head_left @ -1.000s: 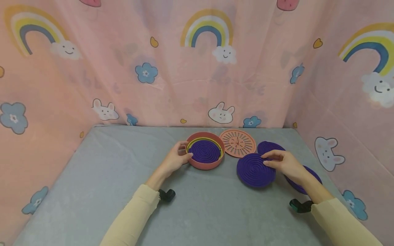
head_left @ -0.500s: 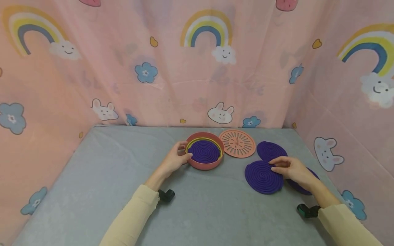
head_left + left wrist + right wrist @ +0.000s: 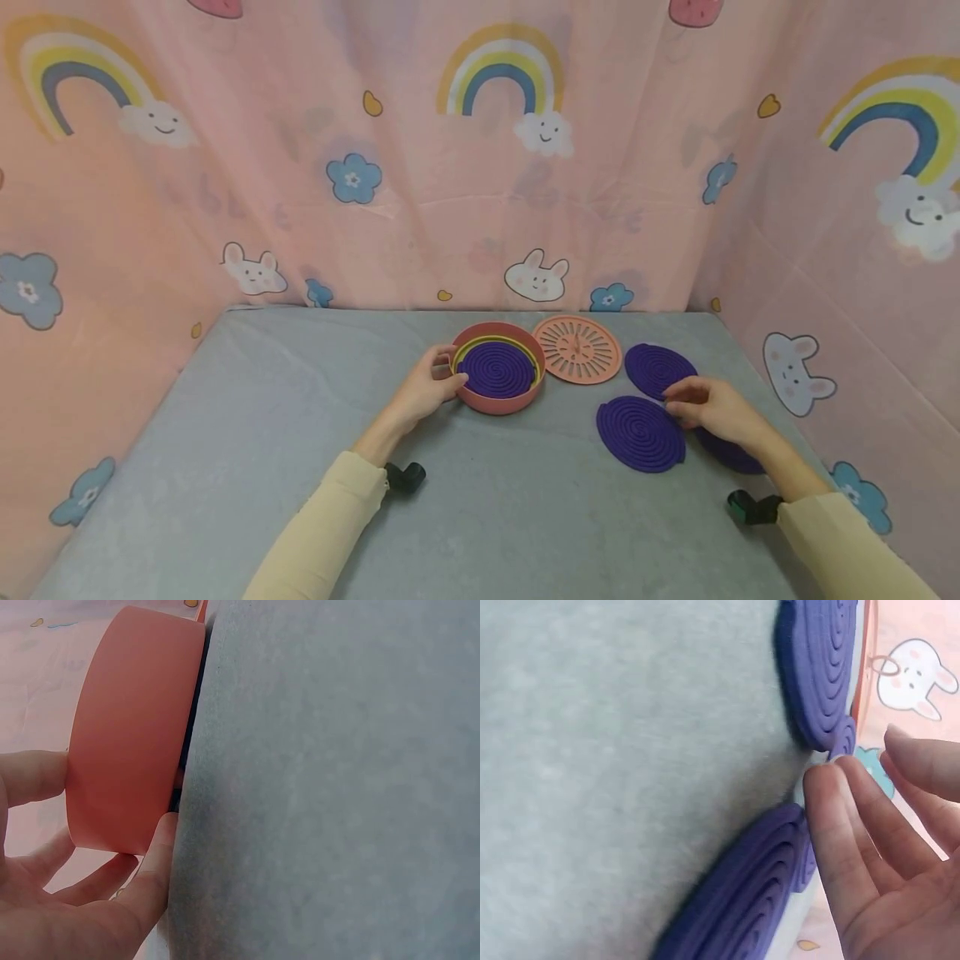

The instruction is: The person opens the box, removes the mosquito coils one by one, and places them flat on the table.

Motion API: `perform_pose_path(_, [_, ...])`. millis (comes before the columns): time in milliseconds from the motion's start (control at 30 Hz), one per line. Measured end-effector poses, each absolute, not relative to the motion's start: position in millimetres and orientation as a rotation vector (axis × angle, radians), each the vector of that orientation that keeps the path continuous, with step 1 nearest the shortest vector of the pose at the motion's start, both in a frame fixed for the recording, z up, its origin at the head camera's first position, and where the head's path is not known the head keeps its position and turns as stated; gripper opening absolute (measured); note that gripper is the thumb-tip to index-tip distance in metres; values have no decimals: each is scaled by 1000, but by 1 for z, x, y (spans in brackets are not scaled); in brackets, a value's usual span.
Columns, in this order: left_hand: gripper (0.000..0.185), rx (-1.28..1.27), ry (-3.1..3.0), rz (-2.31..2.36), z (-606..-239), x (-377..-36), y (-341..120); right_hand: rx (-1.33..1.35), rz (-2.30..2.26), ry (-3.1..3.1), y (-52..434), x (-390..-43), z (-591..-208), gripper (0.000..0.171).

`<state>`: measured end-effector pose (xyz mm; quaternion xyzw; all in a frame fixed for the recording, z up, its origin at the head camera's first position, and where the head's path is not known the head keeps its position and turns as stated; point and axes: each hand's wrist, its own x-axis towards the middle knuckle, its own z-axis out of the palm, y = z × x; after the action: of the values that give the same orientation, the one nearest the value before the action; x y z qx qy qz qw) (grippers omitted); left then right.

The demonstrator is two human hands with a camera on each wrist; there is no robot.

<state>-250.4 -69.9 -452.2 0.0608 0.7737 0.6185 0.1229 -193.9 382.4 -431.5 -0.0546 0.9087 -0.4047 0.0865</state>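
A round reddish box [image 3: 498, 407] stands on the grey-covered table, and my left hand [image 3: 420, 387] grips its left side, thumb at the rim. The left wrist view shows the fingers around the box's outer wall [image 3: 131, 735]. Inside the box lie a purple spiral coaster [image 3: 497, 370] and a yellow ring [image 3: 537, 385]. My right hand [image 3: 716, 410] is over the right part of the table, holding nothing, fingers fairly straight in the right wrist view. Around it lie a front purple coaster [image 3: 641, 435], a rear purple coaster [image 3: 658, 369] and a partly hidden right purple coaster [image 3: 729, 454].
A slotted pink round lid [image 3: 577, 350] lies flat against the box's right side. Pink patterned curtain [image 3: 420, 217] rises behind the table and at both sides. A black wrist camera [image 3: 405, 477] sits under the left forearm, another [image 3: 752, 508] under the right.
My right hand has carried the front purple coaster right, laid it on the table and let go of it. My left hand has stayed on the box.
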Motion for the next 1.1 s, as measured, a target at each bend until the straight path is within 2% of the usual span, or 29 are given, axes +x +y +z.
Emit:
perform_pose_path(333, [55, 171, 2269, 1798, -451, -249, -72, -197, -1156, 2767, 366, -200, -417, 40])
perform_pose_path(833, [56, 167, 2246, 1822, -449, -248, -72, -257, -1381, 2668, 302, -220, -405, 40])
perform_pose_path(1100, [55, 160, 2249, 1810, -448, -248, -69, -269, -1338, 2735, 271, -231, -410, 43])
